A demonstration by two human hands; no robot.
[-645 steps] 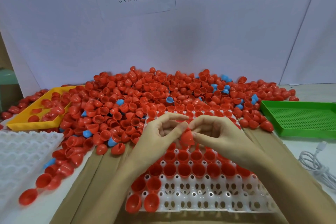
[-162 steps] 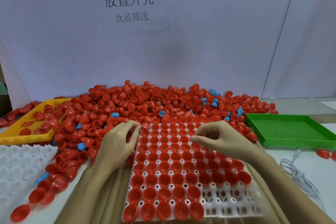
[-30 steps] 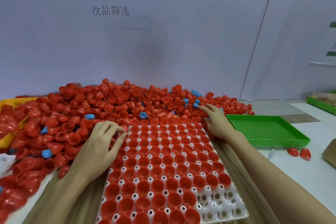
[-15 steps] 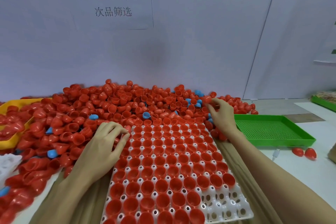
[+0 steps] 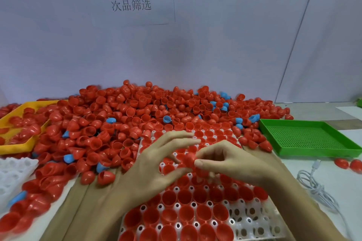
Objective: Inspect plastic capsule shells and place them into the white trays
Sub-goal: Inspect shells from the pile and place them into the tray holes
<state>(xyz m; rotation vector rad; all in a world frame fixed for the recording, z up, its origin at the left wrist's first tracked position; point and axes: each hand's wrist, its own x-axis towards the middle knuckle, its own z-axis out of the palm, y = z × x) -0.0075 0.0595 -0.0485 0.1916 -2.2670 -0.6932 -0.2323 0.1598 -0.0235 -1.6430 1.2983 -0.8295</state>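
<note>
**Checking a shell above a nearly full tray**

Seen at left of frame are a yellow bin and a spare white tray, with the heap of red shells banked behind. At centre, a red shell is pinched between the left hand and the right hand, fingers curled, above the white tray, where only lower-right pockets are left unfilled. A green tray is seen at right. Motion blur hides the exact grip. A slip could likely drop the shell onto seated ones and dislodge them.
</note>
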